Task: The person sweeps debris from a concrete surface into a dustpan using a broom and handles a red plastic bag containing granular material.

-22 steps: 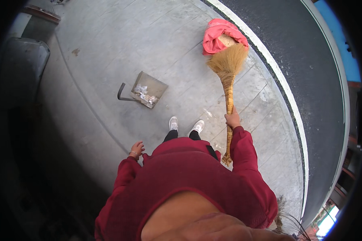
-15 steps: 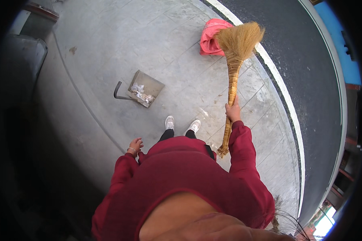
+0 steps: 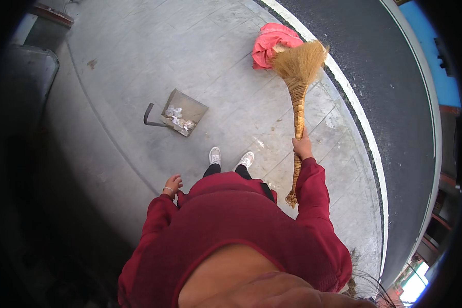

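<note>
A straw hand broom with a bound, woven handle is in my right hand. My fingers wrap round the lower part of its handle, and the fan of bristles points away from me. In the picture the bristles overlap the edge of a red sack; whether they touch it I cannot tell. My left hand hangs at my side, holding nothing, its fingers loosely bent and apart. Ahead and to the left, a metal dustpan with a bent dark handle lies on the pavement. White and brownish litter is in it.
Grey pavement spreads round my shoes, with small dirt marks on it. On the right, a white line borders the dark road. A dark, rounded object stands at the far left.
The broom has swung slightly: its bristles moved left and nearer to me, its handle end right. My right hand shifted a little right and nearer. My left hand stays by my side.
</note>
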A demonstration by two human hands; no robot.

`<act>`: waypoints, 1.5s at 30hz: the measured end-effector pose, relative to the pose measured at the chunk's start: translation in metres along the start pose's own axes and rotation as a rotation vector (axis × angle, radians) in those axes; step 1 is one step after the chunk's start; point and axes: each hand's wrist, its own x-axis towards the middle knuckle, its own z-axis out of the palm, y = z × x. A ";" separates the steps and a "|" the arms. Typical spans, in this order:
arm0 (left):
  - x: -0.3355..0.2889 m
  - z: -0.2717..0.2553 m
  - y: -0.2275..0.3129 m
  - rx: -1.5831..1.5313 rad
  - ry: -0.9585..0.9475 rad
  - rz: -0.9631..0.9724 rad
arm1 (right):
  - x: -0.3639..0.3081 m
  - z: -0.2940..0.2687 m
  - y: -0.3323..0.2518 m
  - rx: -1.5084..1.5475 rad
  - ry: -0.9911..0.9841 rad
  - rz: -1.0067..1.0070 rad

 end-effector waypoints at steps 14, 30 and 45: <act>-0.017 0.017 0.036 -0.004 -0.037 0.005 | -0.001 0.065 0.004 0.344 -0.138 0.075; -0.010 0.000 0.018 0.010 0.004 0.037 | 0.039 0.071 -0.006 0.182 -0.118 0.060; -0.011 0.010 0.024 0.067 -0.030 -0.016 | -0.123 0.036 0.059 0.898 -0.433 0.489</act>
